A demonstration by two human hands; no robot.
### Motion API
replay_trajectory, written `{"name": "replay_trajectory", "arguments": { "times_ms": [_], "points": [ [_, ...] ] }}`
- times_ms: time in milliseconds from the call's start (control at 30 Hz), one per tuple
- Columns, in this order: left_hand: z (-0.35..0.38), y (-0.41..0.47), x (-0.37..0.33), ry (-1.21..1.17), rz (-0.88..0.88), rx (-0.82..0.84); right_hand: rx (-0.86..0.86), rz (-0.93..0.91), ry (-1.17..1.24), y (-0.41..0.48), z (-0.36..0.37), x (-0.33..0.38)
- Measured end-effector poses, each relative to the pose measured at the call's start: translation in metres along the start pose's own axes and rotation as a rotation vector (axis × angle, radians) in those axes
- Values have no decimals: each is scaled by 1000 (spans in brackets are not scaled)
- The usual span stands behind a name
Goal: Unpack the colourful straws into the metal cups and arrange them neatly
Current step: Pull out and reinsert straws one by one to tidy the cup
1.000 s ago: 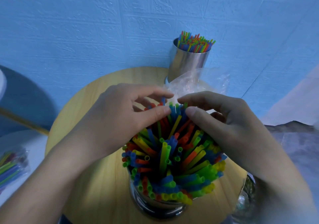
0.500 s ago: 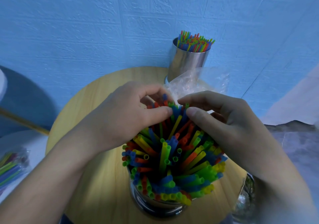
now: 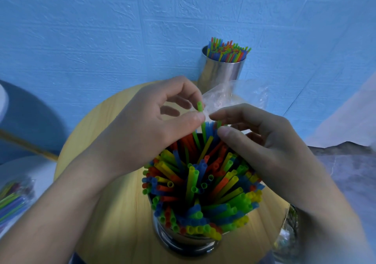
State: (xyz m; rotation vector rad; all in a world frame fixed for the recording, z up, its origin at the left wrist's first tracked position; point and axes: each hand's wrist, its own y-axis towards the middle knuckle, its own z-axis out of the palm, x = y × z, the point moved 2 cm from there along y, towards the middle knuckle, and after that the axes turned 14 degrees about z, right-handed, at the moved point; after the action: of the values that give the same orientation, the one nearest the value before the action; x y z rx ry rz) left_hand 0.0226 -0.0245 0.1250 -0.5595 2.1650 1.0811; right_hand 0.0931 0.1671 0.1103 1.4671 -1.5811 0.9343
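the left hand (image 3: 146,125) pinches a green straw (image 3: 200,107) between thumb and forefinger, its tip standing above the fingers and its lower part running down among the other straws (image 3: 199,186). those fan out in green, yellow, orange, red and blue from the near metal cup (image 3: 183,241), which stands at the near edge of the round wooden surface (image 3: 114,212). the right hand (image 3: 264,141) is curled over the far side of that bunch, thumb and forefinger close together at the straw tips; whether they grip any cannot be told. a crumpled clear plastic bag (image 3: 244,92) lies just beyond the hands. behind it, at the far edge of the surface against the blue wall (image 3: 101,29), the far metal cup (image 3: 220,70) stands upright with its own filling of upright straws (image 3: 227,50). off the left edge of the surface, on a lower pale top, lies a clear packet of straws (image 3: 12,198).
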Motion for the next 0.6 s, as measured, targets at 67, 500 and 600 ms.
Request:
{"name": "replay_trajectory", "arguments": {
  "times_ms": [67, 500, 600],
  "points": [
    [-1, 1, 0, -27, 22, -54, -7, -1, -6, 0, 0, 0],
    [-36, -4, 20, -447, -85, -891, -32, 3, -46, -2, -2, -1],
    [-39, -10, 27, -650, -189, -965, -50, -21, -7, -2, -1, 0]
  ]
}}
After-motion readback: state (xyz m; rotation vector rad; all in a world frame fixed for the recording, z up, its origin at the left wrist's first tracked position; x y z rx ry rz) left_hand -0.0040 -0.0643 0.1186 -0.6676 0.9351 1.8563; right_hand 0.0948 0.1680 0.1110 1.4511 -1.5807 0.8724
